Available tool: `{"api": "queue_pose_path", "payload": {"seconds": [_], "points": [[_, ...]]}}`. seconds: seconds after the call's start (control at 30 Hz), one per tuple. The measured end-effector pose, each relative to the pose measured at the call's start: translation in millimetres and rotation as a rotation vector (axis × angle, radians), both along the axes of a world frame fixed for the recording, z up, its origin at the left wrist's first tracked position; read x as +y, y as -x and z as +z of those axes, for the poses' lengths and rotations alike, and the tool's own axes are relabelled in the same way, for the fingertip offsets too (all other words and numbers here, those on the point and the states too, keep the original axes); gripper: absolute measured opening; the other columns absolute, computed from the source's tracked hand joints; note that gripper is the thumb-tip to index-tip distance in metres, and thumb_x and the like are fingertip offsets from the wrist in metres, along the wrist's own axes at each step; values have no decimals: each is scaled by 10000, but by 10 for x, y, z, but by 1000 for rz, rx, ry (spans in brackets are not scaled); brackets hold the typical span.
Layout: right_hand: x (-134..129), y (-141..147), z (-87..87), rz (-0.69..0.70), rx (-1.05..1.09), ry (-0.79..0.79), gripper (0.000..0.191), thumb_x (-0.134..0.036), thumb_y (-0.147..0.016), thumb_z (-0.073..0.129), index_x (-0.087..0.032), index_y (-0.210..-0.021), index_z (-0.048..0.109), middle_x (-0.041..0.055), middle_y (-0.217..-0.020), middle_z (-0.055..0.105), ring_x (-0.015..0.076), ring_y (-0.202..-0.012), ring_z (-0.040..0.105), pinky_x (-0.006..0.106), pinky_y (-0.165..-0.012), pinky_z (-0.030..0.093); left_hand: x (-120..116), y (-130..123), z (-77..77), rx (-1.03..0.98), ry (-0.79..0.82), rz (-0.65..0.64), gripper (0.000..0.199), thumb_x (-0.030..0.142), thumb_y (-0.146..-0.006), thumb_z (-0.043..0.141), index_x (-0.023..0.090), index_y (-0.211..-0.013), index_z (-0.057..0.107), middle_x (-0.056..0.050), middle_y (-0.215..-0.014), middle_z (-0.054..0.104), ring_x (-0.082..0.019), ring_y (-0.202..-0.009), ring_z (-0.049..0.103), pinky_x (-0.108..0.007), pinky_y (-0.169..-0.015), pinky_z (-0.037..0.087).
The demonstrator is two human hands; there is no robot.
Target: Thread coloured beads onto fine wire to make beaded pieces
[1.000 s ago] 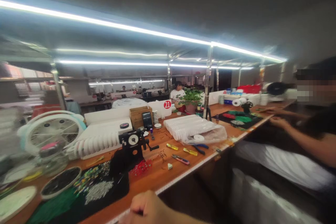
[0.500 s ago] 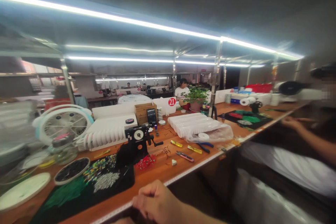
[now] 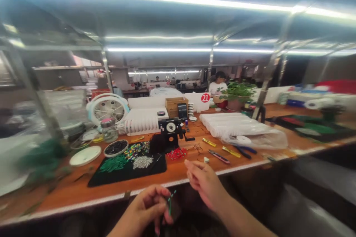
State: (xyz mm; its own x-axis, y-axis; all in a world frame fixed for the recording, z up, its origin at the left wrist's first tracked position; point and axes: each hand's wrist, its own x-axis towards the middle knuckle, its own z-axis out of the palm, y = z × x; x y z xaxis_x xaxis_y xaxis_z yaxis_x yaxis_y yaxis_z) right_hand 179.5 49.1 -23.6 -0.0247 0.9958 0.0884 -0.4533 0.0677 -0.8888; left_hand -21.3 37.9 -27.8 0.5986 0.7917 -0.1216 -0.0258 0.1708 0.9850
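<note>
My left hand [image 3: 147, 207], in front of the table's edge, pinches a thin green strip-like piece [image 3: 170, 205] between thumb and fingers; its exact kind is too small to tell. My right hand [image 3: 207, 185] is over the edge to the right, thumb and forefinger pressed together; whatever they may hold cannot be made out. Just beyond it lies a pile of small red pieces [image 3: 176, 153]. On the black mat [image 3: 97, 181] are green strips [image 3: 112, 163], silver bits [image 3: 142, 162] and multicoloured bits [image 3: 136, 150]. A black hand-cranked device with a dial [image 3: 170, 129] stands behind the mat.
Nippers [image 3: 219, 156], pliers [image 3: 246, 151] and yellow-handled tools [image 3: 231, 152] lie right of the hands. White rolls in plastic [image 3: 230, 124] are behind. Left are a bowl of black pieces [image 3: 116, 148], a lid [image 3: 85, 155] and a fan [image 3: 108, 111]. A person [image 3: 218, 85] sits beyond.
The view has swung right to left, so the bench sits further right. My left hand has come into view with the green piece; my right hand is raised to the table edge.
</note>
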Motion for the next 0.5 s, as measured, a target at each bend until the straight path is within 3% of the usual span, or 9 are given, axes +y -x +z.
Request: {"api": "queue_pose_path", "payload": {"seconds": [0.23,0.37,0.5], "points": [[-44,-47,-37,17,45,13,485,-458,-738,684,-171,-495,377,-101,-431,240,28,-391,147,213,-376,68,-71,-38,136,21,-1,27,192,316,-820,572,158,-921,530,-58,-669,670,-149,-595,614,-195,-464,424],[-50,3,-72,13,22,27,475,-469,-741,675,-168,-508,392,-98,-438,264,25,-390,163,212,-383,78,-30,-48,37,96,9,88,316,424,-755,637,166,-908,536,-2,-539,615,-102,-429,516,-174,-399,343],[-39,57,-110,57,-44,11,473,-487,-759,646,-164,-506,411,-104,-411,248,23,-373,165,220,-386,72,18,-74,-78,149,-14,163,396,488,-644,716,156,-806,575,20,-515,572,-105,-429,504,-186,-408,319]]}}
